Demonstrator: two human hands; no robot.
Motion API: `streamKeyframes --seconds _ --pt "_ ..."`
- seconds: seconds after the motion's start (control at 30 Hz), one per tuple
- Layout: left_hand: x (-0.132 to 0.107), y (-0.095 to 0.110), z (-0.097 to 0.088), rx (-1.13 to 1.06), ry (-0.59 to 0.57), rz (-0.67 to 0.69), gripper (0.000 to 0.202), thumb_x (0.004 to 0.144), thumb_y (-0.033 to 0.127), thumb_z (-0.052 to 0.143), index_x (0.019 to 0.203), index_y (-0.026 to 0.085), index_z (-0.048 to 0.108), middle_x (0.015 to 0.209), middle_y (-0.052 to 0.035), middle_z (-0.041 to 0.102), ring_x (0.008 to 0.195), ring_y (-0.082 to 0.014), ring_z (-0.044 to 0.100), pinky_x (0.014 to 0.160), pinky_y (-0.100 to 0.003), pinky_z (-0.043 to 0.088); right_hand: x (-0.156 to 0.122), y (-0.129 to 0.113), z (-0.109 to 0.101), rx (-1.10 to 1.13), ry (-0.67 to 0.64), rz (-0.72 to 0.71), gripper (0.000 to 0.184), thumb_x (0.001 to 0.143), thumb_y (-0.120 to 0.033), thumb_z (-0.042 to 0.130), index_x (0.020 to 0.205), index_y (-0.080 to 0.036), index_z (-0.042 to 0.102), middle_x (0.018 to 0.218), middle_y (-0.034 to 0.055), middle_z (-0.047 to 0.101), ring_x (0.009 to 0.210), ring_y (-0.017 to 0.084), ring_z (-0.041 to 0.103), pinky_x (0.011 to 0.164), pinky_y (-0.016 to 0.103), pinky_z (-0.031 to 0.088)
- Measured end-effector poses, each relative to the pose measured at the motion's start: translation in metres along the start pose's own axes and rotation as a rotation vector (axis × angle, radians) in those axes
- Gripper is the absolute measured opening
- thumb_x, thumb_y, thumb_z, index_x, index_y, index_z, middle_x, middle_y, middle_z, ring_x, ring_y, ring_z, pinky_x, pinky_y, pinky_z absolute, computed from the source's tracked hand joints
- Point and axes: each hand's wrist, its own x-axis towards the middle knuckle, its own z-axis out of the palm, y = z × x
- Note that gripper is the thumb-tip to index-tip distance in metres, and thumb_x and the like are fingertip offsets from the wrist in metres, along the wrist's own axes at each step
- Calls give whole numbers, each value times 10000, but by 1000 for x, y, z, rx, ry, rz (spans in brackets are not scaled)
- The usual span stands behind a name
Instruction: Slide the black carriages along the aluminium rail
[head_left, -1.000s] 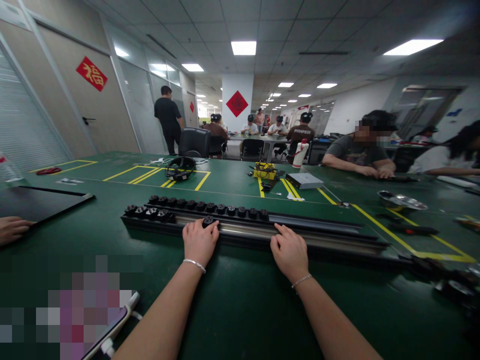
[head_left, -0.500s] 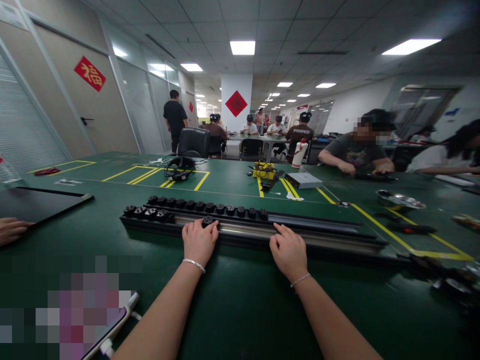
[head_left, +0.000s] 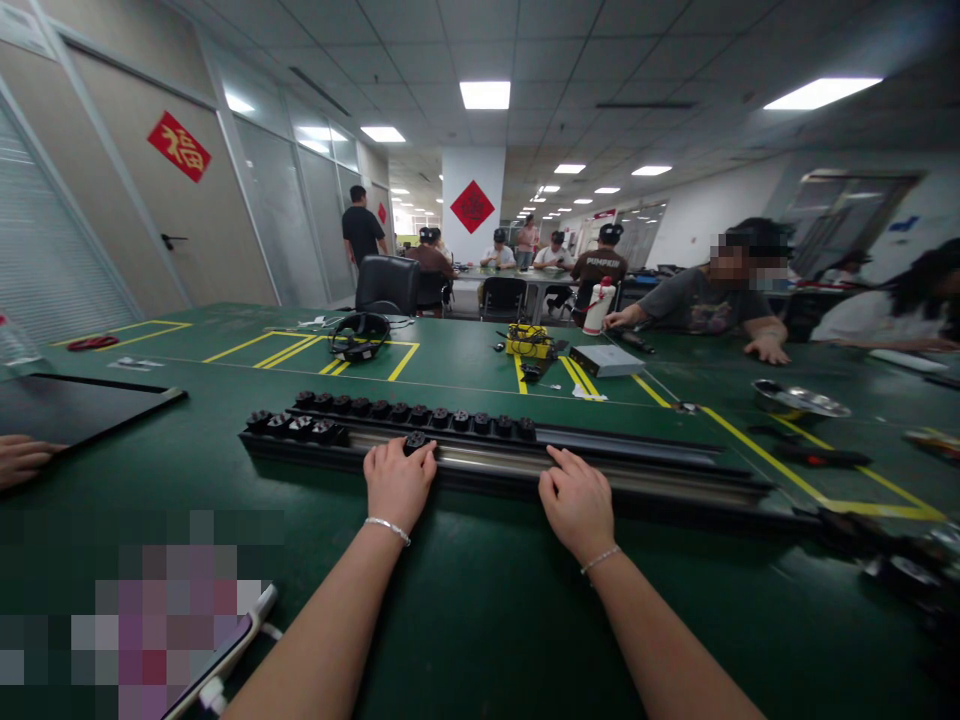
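Note:
Two long black power-track rails lie side by side on the green table. The near rail (head_left: 495, 462) has a shiny metallic channel, and several black socket modules (head_left: 300, 426) sit at its left end. Along the far rail (head_left: 630, 443) runs a row of socket modules (head_left: 420, 412). My left hand (head_left: 397, 480) is closed on a single black socket module (head_left: 416, 440) at the near rail, to the right of the left-end group. My right hand (head_left: 579, 500) grips the near rail's front edge further right, index finger extended and other fingers curled.
A phone (head_left: 225, 660) with a cable lies at front left, and a dark panel (head_left: 82, 405) behind it. Beyond the rails are a black headset (head_left: 360, 338), a yellow box (head_left: 529, 340), a white box (head_left: 606, 360) and a metal bowl (head_left: 801, 398). Co-workers sit at right.
My hands and the socket modules stay in place. The co-worker across at right has reached an arm toward the white bottle. A standing person in the background has shifted right.

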Motion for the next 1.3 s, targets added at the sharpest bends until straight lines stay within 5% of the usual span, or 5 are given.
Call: streamKeyframes --seconds 1.3 --pt "-1 1 0 -11 0 11 288 805 332 444 991 348 663 1005 -96 583 887 -241 501 840 -400 314 -1 0 2 -13 10 6 301 818 -269 379 638 -209 613 1197 12 572 1144 202 462 901 381 314"
